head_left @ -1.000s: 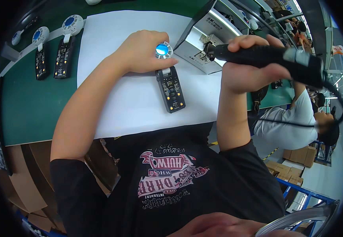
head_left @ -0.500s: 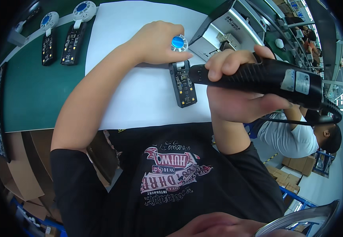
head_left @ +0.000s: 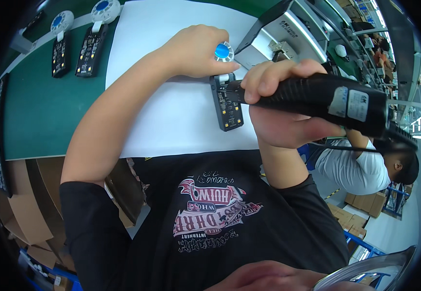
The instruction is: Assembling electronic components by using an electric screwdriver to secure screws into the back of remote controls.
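My left hand (head_left: 196, 51) is closed on a round white head with a blue centre (head_left: 222, 51). The head joins a slim black handheld device (head_left: 230, 114) whose open casing shows a circuit board. That device lies on the white sheet (head_left: 167, 131), its far end by my left thumb. My right hand (head_left: 276, 123) is wrapped around a black electric screwdriver (head_left: 307, 97), held nearly level from the right. Its tip reaches over the upper part of the board; whether it touches a screw is too small to tell.
Two similar devices (head_left: 88, 60) with white round heads lie on the green mat (head_left: 40, 116) at the left. A silver metal box (head_left: 293, 29), apparently a screw feeder, stands just beyond my right hand. Another person (head_left: 353, 167) in a white shirt is off to the right.
My right hand has brought the screwdriver slightly left, its tip now further over the board. My left hand keeps its hold on the round head.
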{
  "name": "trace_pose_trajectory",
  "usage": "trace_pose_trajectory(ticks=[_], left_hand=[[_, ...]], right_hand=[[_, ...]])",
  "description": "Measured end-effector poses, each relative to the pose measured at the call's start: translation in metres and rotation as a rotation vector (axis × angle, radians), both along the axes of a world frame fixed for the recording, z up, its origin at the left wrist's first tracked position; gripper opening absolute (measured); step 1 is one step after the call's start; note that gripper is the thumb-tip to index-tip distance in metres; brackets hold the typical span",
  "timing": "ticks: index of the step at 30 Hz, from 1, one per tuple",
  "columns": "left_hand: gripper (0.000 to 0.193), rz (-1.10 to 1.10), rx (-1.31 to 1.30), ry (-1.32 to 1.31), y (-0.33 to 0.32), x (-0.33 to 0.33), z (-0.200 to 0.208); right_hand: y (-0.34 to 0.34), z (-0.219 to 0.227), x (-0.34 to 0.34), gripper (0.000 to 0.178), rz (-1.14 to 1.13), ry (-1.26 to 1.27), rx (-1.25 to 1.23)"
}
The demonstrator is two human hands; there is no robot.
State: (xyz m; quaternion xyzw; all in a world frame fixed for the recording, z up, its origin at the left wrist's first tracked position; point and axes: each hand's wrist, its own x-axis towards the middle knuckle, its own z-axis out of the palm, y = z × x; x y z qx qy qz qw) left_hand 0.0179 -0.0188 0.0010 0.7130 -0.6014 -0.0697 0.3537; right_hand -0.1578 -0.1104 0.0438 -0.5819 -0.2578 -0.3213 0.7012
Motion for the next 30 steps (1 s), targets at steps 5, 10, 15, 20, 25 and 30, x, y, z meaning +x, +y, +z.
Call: trace_pose_trajectory(ticks=[5,10,15,20,25,30], left_hand=[[0.052,0.033,0.037,-0.029,0.003,-0.004,0.0],[0.051,0.044,0.08,-0.019,0.003,-0.004,0.001],[0.053,0.038,0.094,0.01,0.003,-0.004,0.003],[0.049,0.073,0.024,-0.015,0.005,0.001,-0.003],[0.049,0.091,0.043,-0.04,0.004,0.01,-0.006],[0.057,0.11,-0.002,-0.063,0.003,0.011,-0.01]], right_hand=[[-0.023,0.028,-0.013,0.091,-0.211,-0.093,-0.035],[-0.063,0.048,-0.007,0.086,-0.548,-0.189,-0.058],[-0.062,0.042,-0.001,0.085,-0.726,0.008,-0.119],[-0.049,0.028,-0.018,0.087,-0.293,0.058,0.21],[-0.019,0.014,-0.054,0.092,-0.275,0.065,0.116],[-0.007,0.003,-0.061,0.1,-0.278,0.12,0.166]])
